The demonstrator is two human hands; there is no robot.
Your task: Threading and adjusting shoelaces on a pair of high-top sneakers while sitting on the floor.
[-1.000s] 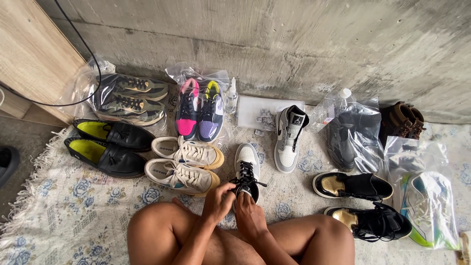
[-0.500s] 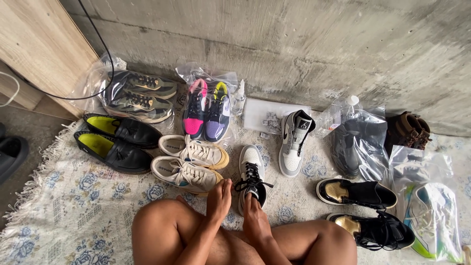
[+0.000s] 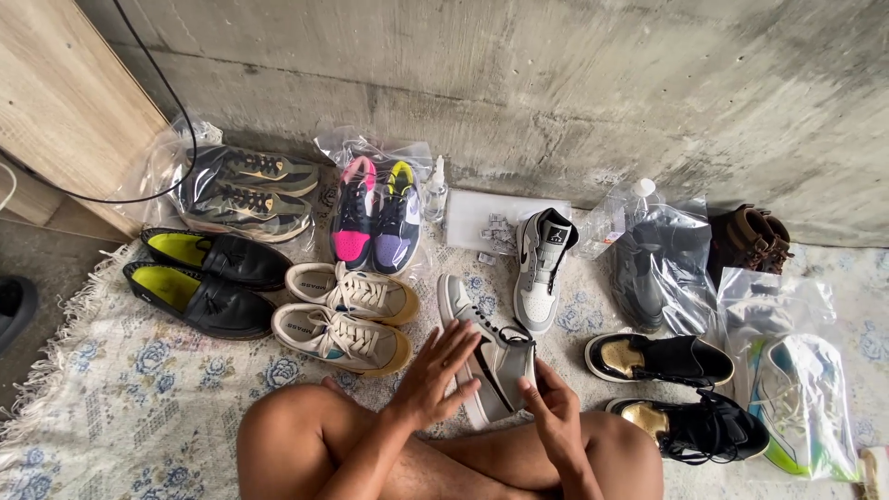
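Note:
A grey, white and black high-top sneaker [image 3: 491, 347] lies tipped on its side on the rug just beyond my crossed legs. My left hand [image 3: 435, 372] rests on its near side with fingers spread apart. On the other side, my right hand [image 3: 553, 410] touches the sneaker's heel end with thumb and fingers. The matching grey high-top [image 3: 539, 268] stands upright a little farther away.
Shoes ring me on a flowered rug [image 3: 120, 407]: black loafers [image 3: 204, 282], cream sneakers [image 3: 347, 315], bagged camouflage sneakers [image 3: 245, 190], bagged pink and purple sneakers [image 3: 375, 213], black and gold sneakers [image 3: 676, 389], more bagged shoes [image 3: 796, 389] at right. A concrete wall [image 3: 556, 83] stands behind.
The sneaker stood upright while both hands worked at its laces. It is now tipped onto its side and turned, with my left hand spread on it and my right hand at its heel.

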